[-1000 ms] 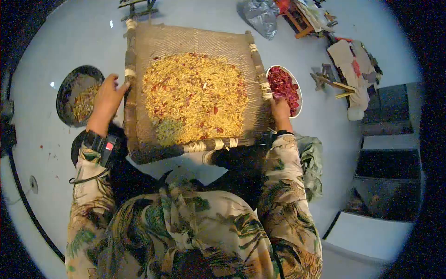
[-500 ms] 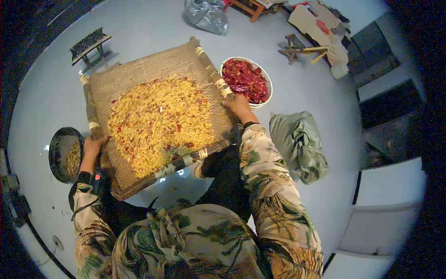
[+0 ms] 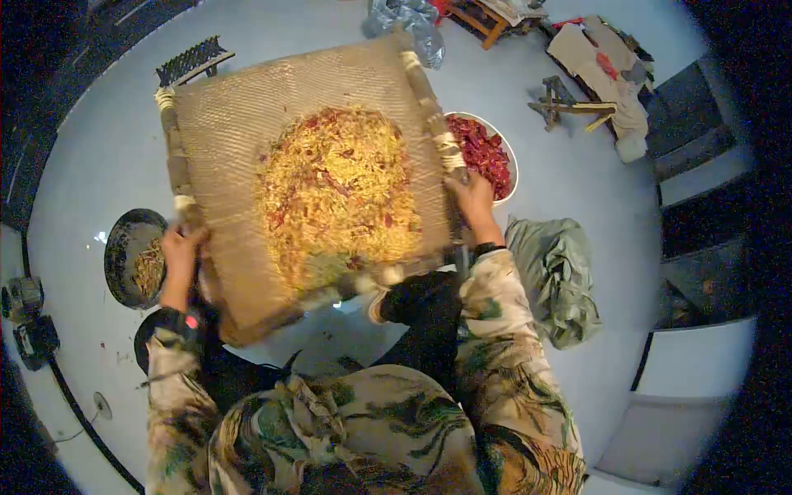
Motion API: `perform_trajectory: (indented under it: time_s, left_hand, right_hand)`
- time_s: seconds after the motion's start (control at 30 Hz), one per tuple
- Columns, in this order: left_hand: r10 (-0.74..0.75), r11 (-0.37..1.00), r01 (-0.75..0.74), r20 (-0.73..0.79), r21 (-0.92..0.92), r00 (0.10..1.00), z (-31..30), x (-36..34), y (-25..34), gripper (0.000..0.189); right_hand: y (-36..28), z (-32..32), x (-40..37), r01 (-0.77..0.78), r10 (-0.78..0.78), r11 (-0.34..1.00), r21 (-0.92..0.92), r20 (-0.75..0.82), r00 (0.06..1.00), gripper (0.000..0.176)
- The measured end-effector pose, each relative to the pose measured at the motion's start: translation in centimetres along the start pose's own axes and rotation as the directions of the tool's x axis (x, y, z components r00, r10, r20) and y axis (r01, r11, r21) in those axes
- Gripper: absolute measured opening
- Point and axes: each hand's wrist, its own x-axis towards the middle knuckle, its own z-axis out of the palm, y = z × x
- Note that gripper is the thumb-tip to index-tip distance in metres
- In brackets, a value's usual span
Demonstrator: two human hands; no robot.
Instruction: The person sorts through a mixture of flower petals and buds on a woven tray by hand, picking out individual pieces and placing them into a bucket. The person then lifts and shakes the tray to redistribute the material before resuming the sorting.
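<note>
Mid-shake on sieve (image 3: 239,148), both hands clamped on its side rails.

Vs 0.5 s ago: swung round and tipped, w/ seed heap (image 3: 338,190) pulled from a wide spread into a tighter mound mid-mesh, red flakes still mixed in. Blurred along near rail, so prob. moving. Reads as sifting underway, plenty left on mesh. L hand (image 3: 181,252) wrapped shut round left rail by near corner; R hand (image 3: 472,198) closed on right rail, approx mid-length. Held clear of floor (image 3: 577,173), above lap. Left of sieve: dark pan (image 3: 115,239) w/ some seed. Right of sieve: white bowl (image 3: 513,169) of red chili, just beside rail; green cloth (image 3: 557,272) nearer. Beyond sieve: stool (image 3: 194,58), grey bag (image 3: 408,21), wood bits (image 3: 569,107). Pale smooth floor, indoors.
</note>
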Motion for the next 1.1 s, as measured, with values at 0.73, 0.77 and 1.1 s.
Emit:
perform_trajectory:
  time_s: [0.73,0.77,1.1]
  left_hand:
    - [0.092,0.987,-0.081,0.072,-0.138,0.993,2.2,-1.4,1.4,0.046]
    - [0.070,0.964,-0.047,0.079,-0.263,0.994,2.7,-2.1,1.9,0.047]
    - [0.164,0.986,-0.166,0.075,0.020,0.984,2.2,3.2,-5.4,0.046]
  right_hand:
    - [5.5,0.3,3.1,-0.180,0.138,0.955,0.236,0.185,0.973,0.030]
    - [5.2,0.4,3.0,-0.151,0.110,0.957,0.246,0.169,0.979,0.031]
    - [1.6,1.3,3.1,-0.183,0.156,0.979,0.093,0.243,0.957,0.039]
